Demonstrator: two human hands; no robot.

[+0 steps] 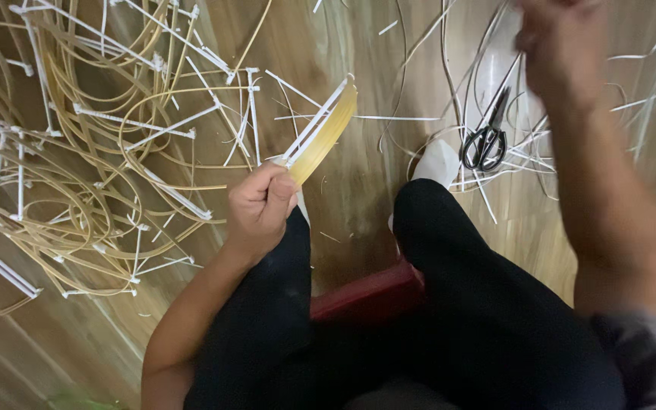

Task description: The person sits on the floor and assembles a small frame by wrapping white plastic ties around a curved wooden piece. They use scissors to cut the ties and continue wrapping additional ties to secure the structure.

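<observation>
Left hand [260, 205] is clamped round a bundle of yellow cane strips [322, 137] bound with white strips, out over the knees. Right hand [559, 49] is raised and blurred, can't tell its grip. I'd keep that bundle pinched tight. Black scissors [486, 143] lie beyond the foot; tangled cane pile [85, 152] crowds the left floor.

Glossy wooden floor [358, 190], smooth pale-yellow cane strips [326, 135], black metal scissors [485, 144], matt black cloth trousers [487, 304]
</observation>
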